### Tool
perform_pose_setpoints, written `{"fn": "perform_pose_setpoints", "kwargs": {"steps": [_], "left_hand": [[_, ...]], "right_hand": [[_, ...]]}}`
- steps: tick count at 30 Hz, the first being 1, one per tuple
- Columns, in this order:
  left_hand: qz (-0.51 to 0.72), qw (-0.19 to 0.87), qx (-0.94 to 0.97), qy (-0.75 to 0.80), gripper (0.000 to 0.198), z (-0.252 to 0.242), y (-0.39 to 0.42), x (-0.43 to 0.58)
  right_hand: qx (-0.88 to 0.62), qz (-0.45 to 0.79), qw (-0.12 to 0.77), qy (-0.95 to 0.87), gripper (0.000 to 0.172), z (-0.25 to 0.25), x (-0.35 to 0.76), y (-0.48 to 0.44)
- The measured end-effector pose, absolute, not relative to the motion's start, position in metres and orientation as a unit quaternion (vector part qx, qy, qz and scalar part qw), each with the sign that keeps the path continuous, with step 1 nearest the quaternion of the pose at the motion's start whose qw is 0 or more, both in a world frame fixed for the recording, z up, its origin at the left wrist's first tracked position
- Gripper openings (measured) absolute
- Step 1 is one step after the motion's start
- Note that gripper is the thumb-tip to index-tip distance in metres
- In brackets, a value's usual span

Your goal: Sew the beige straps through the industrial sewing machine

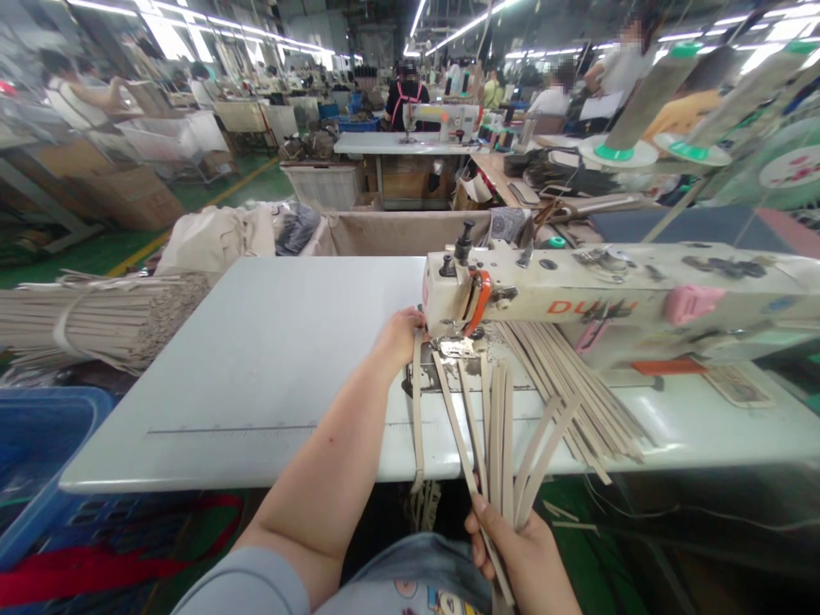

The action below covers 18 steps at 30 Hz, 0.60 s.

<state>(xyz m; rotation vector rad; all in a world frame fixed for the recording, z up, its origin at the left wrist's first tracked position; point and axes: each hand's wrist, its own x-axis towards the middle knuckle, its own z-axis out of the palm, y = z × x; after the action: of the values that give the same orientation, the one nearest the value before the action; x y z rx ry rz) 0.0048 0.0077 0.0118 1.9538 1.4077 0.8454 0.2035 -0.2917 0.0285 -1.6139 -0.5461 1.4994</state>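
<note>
Beside the head of a white sewing machine [525,286], my left hand [405,333] is closed at the upper end of a narrow beige strip [418,410]. That strip runs down over the table's front edge. My fingertips there are partly hidden by the machine. Near my body, my right hand [512,538] grips a fanned bunch of beige strips [496,427], their far ends reaching toward the metal needle plate [456,348]. More loose strips [570,393] lie in a pile under the machine's arm.
A tied bundle of strips [96,320] lies left of the white table [256,342]. A blue basket [51,444] stands at the lower left. Thread cones [647,107] rise at the right. Behind the table is a cloth-lined bin [397,235]; several people work farther back.
</note>
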Motion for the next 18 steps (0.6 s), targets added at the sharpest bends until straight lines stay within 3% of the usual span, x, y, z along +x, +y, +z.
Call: {"fn": "perform_pose_setpoints", "kwargs": {"steps": [18], "left_hand": [[0.349, 0.273, 0.720, 0.534, 0.018, 0.011, 0.003, 0.010]], "right_hand": [[-0.674, 0.551, 0.437, -0.225, 0.072, 0.033, 0.185, -0.288]]}}
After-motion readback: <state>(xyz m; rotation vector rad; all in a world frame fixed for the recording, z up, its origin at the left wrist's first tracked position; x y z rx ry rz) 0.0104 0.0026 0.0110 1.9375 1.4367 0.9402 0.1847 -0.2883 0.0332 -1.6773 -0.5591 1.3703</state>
